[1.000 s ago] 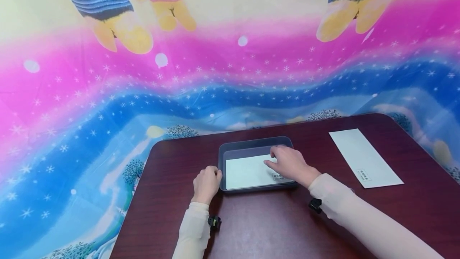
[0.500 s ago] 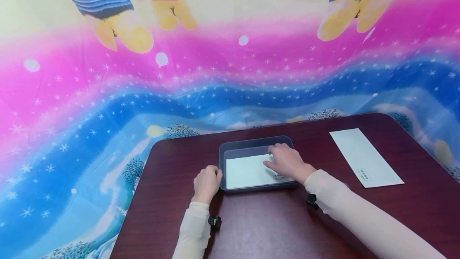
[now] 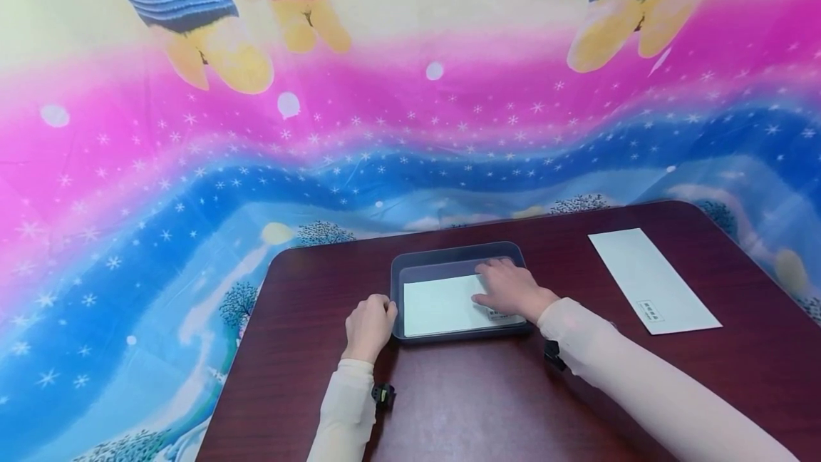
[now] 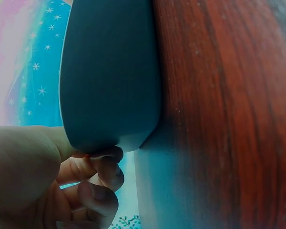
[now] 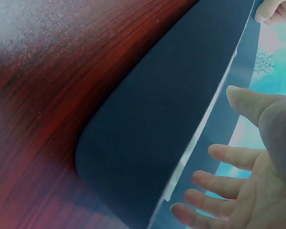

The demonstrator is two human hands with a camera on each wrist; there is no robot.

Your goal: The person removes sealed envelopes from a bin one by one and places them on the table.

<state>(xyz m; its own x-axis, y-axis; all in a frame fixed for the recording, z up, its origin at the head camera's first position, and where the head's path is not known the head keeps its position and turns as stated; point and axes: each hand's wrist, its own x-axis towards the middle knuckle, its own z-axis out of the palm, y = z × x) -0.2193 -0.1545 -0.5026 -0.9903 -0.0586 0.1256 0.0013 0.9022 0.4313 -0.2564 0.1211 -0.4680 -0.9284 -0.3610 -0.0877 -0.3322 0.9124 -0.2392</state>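
A dark grey plastic tray (image 3: 458, 255) stands on the table, holding a white envelope-like rectangle (image 3: 442, 309) with a small printed box at its right end. My left hand (image 3: 368, 326) grips the tray's left end. In the left wrist view its curled fingers (image 4: 102, 167) and thumb are at the tray's corner. Above the right part of the envelope-like piece is my right hand (image 3: 509, 287), partly covering the print. The right wrist view shows that hand's fingers (image 5: 224, 183) spread and loosely extended, holding nothing. Contact with the white piece cannot be made out.
To the right of the tray a second, similar white piece (image 3: 654, 280) lies slanted on the reddish-brown table (image 3: 462, 398). Behind the table's far edge hangs a colourful printed cloth (image 3: 385, 113).
My right hand has shifted slightly left and lower over the tray, and its fingers have straightened a little. My left hand, the tray and both white pieces look unmoved.
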